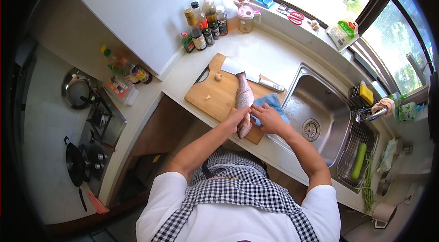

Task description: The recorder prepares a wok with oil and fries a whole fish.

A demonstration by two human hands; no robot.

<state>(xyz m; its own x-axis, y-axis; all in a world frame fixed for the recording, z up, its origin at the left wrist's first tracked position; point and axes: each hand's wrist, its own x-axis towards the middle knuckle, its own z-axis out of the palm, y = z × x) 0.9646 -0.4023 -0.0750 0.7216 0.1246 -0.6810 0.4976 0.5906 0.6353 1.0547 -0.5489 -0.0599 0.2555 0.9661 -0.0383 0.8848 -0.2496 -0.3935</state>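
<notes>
A whole scaled fish [244, 94] lies lengthwise on a wooden cutting board [209, 94], tail away from me, with cuts across its side. My left hand [238, 118] grips it near the head end. The fingertips of my right hand [269, 118] meet the fish's right edge, over a blue cloth [269, 101]; whether they pinch the fish or the cloth is hidden. Beyond the fish, a cleaver [236, 67] rests flat with its handle to the right. A garlic bulb [218, 76] and a small garlic clove [207, 97] sit on the board's left part.
A steel sink [324, 101] adjoins the board's right side. Sauce bottles [195, 31] and a pink-lidded jug [246, 19] stand at the back. Red-handled scissors [293, 16] lie on the sill. A green gourd [359, 161] rests in a drain basket; a wok [74, 163] is on the left stove.
</notes>
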